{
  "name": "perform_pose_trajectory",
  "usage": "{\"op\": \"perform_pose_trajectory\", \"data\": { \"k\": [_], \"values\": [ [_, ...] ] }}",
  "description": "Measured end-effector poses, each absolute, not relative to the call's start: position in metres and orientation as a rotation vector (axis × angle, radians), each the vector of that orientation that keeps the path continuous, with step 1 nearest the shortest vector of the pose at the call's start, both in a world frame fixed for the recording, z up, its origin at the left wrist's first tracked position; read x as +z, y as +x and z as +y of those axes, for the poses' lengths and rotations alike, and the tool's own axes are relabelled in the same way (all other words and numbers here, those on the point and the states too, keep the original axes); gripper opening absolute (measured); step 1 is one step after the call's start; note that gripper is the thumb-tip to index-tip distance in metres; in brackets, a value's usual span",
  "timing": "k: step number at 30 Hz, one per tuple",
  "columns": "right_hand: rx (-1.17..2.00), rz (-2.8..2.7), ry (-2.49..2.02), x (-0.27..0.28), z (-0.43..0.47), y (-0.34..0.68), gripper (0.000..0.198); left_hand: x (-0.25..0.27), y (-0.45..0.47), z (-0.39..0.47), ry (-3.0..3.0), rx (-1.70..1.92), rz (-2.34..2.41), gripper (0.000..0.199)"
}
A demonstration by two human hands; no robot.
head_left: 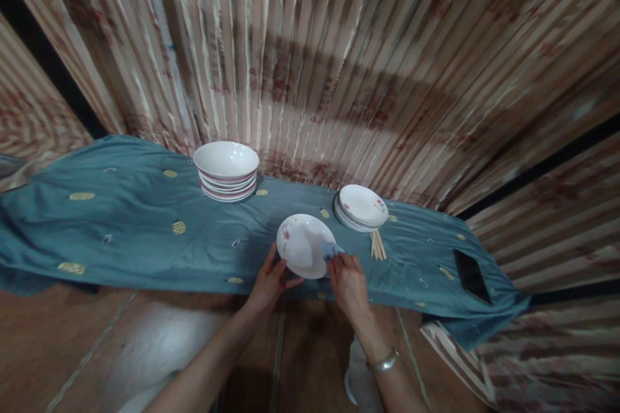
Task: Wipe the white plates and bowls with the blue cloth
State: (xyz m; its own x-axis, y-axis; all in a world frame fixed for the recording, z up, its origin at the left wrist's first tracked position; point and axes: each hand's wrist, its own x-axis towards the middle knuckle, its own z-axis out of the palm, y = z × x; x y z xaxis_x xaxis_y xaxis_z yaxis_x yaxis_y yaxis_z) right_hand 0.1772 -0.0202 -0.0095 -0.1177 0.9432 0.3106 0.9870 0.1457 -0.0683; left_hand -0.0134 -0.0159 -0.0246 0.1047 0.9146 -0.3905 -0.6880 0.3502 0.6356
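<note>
Forearms (213, 352) cut off; left fingers (269, 259) grasp plate (303, 239), right fingers (345, 261) pinch partly hidden cloth (329, 248).

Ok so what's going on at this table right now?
A person's left hand holds a white floral plate by its near left edge, while the right hand presses a light-blue cloth to its right side. Beyond, to the right, sits a stack of similar plates with wooden chopsticks beside it; a stack of bowls stands to the left.
</note>
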Motion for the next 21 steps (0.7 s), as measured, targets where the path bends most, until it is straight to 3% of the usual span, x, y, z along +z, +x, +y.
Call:
{"op": "perform_pose_trajectory", "data": {
  "k": [8,21],
  "values": [
    [-0.173,-2.182,-1.473,-0.023,-0.043,0.145,0.03,-0.026,-0.013,-0.016,0.339,1.204,0.834,0.078],
    [0.214,-2.33,-1.33,-0.006,-0.006,0.099,0.037,-0.031,-0.009,-0.012,0.277,1.22,0.867,0.052]
  ]
}}
